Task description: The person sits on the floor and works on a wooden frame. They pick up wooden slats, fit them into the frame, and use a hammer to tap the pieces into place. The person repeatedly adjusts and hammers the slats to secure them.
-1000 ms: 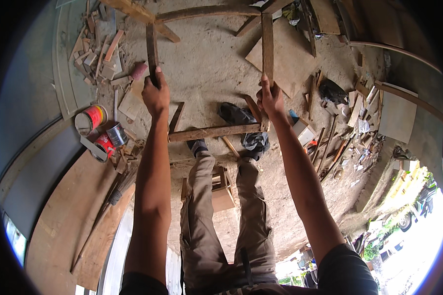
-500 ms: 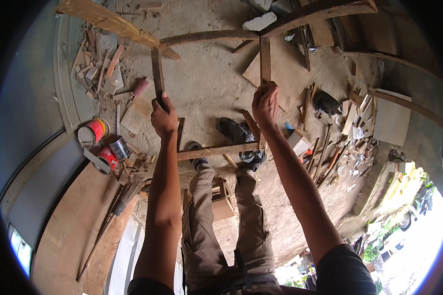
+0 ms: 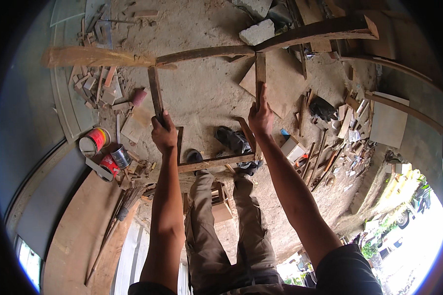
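Wooden frame is held up off the floor, out in front of the person, w/ its nr rail seen just over the shoes. L hand has its grip clenched round the L side rail; R hand has its grip wrapped round the R side rail, one digit laid straight along the wood. Frame looks rough & worn: brown timber, mostly dark, blotchy, w/ scuffed edges. Far rail is slim & looks bowed, tho the lens bends edges, so can't tell its true shape. Long pcs stick out from both far corners: L beam is paler, yellowish-brown & a bit blurred; R beam is darker, w/ a squared-off reddish end. Shorter dark pcs rise from the nr rail, one nr each end. Middle is open, so bare floor shows thru. To the L, on the floor, a pile of wood offcuts & a red/yellow tin; a flat board lies beyond the R hand.
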### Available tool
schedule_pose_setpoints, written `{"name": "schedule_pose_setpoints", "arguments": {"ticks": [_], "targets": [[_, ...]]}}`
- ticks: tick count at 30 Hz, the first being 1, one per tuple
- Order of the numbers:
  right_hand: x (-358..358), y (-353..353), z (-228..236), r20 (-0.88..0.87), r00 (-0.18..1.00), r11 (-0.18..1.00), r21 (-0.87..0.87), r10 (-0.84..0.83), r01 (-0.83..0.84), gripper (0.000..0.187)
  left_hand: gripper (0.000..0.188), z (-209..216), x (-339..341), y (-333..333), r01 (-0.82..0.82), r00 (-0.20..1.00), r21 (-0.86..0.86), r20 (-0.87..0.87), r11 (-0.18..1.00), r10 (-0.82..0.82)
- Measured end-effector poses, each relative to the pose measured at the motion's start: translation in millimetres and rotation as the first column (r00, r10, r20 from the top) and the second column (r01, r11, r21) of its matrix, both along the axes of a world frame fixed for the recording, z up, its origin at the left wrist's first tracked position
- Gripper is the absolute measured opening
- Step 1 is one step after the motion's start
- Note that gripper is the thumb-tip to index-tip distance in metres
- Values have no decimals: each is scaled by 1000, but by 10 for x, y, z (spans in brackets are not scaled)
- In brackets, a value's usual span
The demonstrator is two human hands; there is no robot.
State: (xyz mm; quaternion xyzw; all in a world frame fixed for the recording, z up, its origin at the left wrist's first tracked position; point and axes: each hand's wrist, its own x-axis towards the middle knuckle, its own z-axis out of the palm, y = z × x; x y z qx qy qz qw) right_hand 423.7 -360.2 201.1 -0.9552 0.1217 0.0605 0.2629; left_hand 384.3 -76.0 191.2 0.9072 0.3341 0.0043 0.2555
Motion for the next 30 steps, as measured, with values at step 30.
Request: {"name": "schedule_pose_setpoints", "arguments": {"ticks": [30], "targets": [[35,-99,111,-207,977,982,167,-49,85,93,54,65,-5,-74,-5,999,0,-36,1000,5]]}}
